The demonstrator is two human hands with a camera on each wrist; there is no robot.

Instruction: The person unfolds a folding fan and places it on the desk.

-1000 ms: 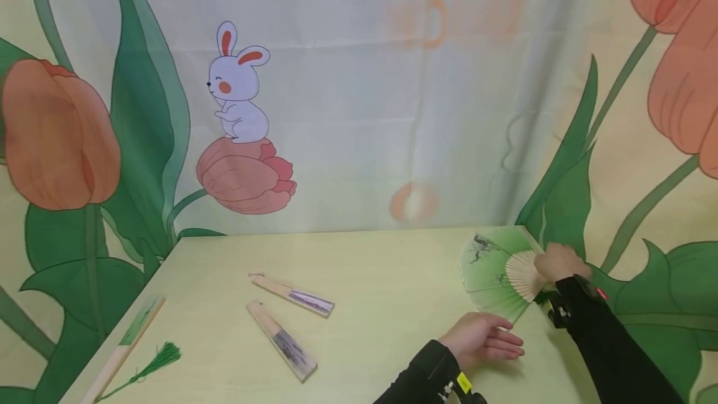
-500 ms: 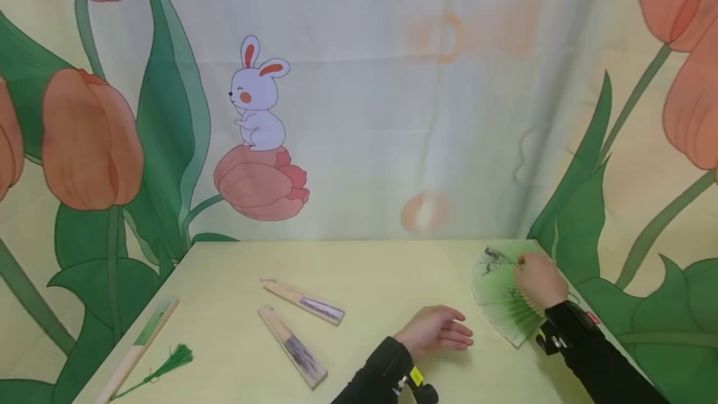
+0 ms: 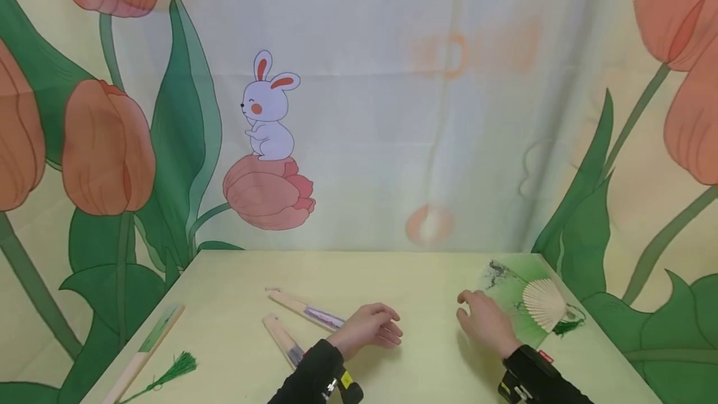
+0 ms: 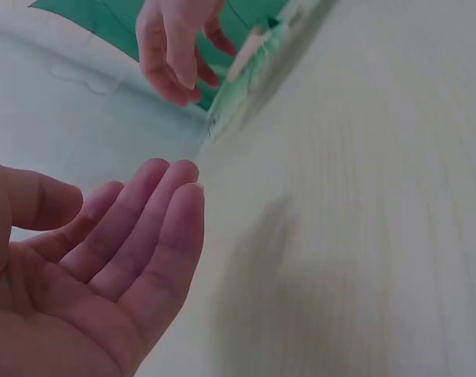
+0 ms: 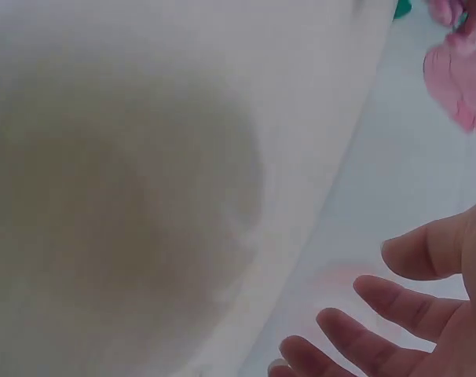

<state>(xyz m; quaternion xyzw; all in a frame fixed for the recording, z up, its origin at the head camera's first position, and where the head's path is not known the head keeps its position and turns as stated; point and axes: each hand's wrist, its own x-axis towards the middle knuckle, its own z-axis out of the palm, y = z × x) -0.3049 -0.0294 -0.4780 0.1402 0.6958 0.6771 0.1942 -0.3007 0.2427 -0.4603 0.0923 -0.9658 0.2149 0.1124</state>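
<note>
An open green paper fan (image 3: 513,295) with pale ribs and a green tassel lies flat at the table's far right. My right hand (image 3: 483,323) hovers just left of it, fingers loosely spread, holding nothing; the right wrist view shows those bare fingers (image 5: 395,314) over the table. My left hand (image 3: 374,326) is relaxed and empty, beside the end of a closed fan (image 3: 307,310). A second closed fan (image 3: 283,338) lies in front of it, partly hidden by my sleeve. In the left wrist view my open left palm (image 4: 104,259) faces the right hand (image 4: 175,47).
A third closed fan (image 3: 150,343) with a green tassel (image 3: 171,370) lies along the left edge of the pale yellow table (image 3: 415,273). A tulip-and-rabbit printed cloth (image 3: 269,117) hangs close behind and around the table.
My right hand has let go of the open fan and drawn left off it. My left hand has moved left across the table to the closed fans.
</note>
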